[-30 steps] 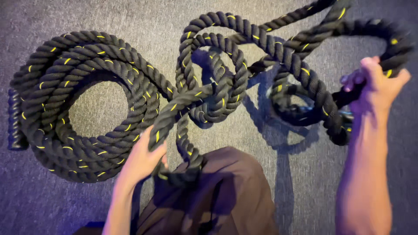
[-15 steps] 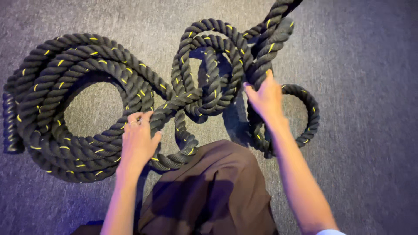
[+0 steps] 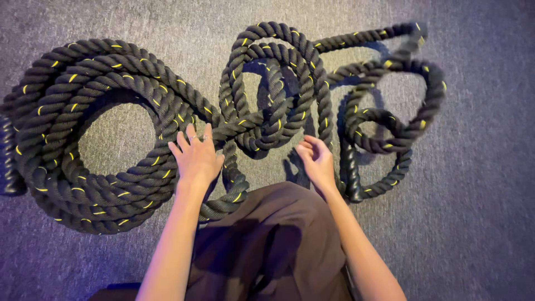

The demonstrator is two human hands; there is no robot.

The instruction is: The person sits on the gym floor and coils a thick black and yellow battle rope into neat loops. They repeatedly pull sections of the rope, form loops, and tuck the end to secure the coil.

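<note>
A thick black battle rope [image 3: 111,111] with yellow flecks lies coiled on the grey carpet [image 3: 479,184]. The left hand [image 3: 196,159] rests flat on the big left coil, grip released. The right hand [image 3: 317,161] hovers loosely open, just beside the middle loops, grasping nothing.

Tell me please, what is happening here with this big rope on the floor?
A person kneels over a thick black rope with yellow flecks, laid in coils on grey carpet. The left hand rests flat, fingers spread, on the edge of the large coil at the left. The right hand is open beside the smaller loops in the middle, gripping nothing. More loops lie to the right.
</note>
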